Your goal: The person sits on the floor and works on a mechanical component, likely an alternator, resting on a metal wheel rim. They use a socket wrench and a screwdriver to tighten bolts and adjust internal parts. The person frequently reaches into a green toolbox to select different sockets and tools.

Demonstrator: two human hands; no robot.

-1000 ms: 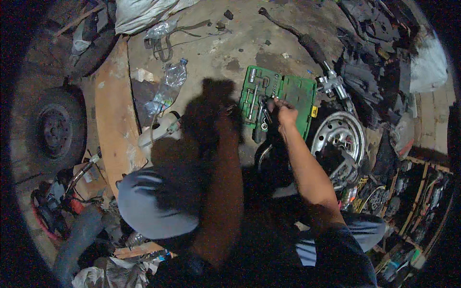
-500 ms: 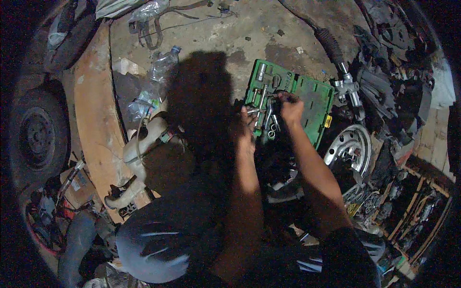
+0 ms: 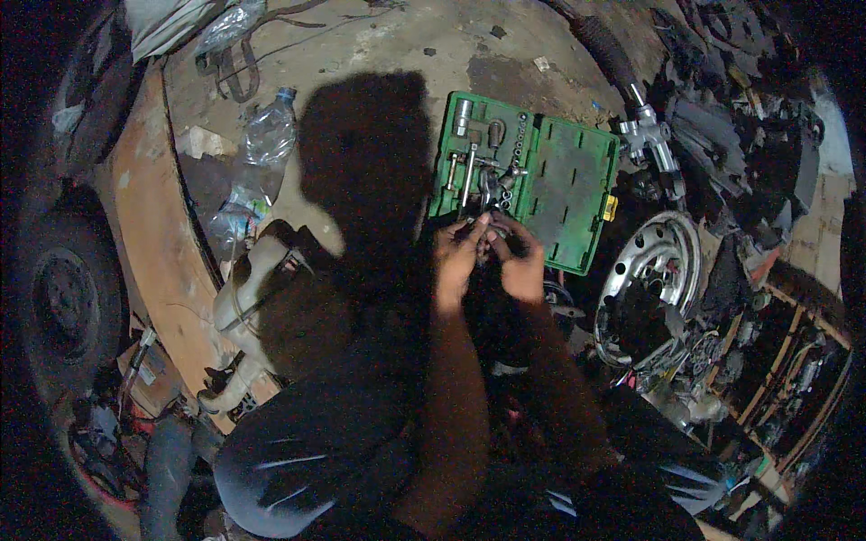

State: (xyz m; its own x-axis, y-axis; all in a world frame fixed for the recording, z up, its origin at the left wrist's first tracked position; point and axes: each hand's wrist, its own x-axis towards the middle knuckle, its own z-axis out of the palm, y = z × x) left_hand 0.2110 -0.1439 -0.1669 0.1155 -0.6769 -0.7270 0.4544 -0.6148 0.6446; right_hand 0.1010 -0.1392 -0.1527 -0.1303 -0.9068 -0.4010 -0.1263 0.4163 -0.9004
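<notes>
A green socket set case [image 3: 564, 171] lies opened out on the floor, its left half holding sockets and a sliding T-bar [image 3: 469, 176]. Several loose shiny pieces lie toward that half's near end. My left hand [image 3: 456, 260] and my right hand [image 3: 520, 263] meet at the near edge of the case, thumbs and fingertips pinched together. Between them is something small and dark, too shadowed to name. The bare lid half lies to the right of my hands, with a yellow latch [image 3: 611, 208] on its outer edge.
A silver wheel rim [image 3: 651, 287] and a metal joint part [image 3: 648, 140] lie right of the case. To the left are a clear plastic bottle [image 3: 269, 126], a pale plastic tank [image 3: 257, 284], a long wooden board [image 3: 144, 207] and a tyre [image 3: 68, 279]. Scrap parts crowd the right side.
My right hand has left the inside of the case and come down toward me. My left hand has also drawn nearer, and the fingertips now meet. The view has shifted slightly.
</notes>
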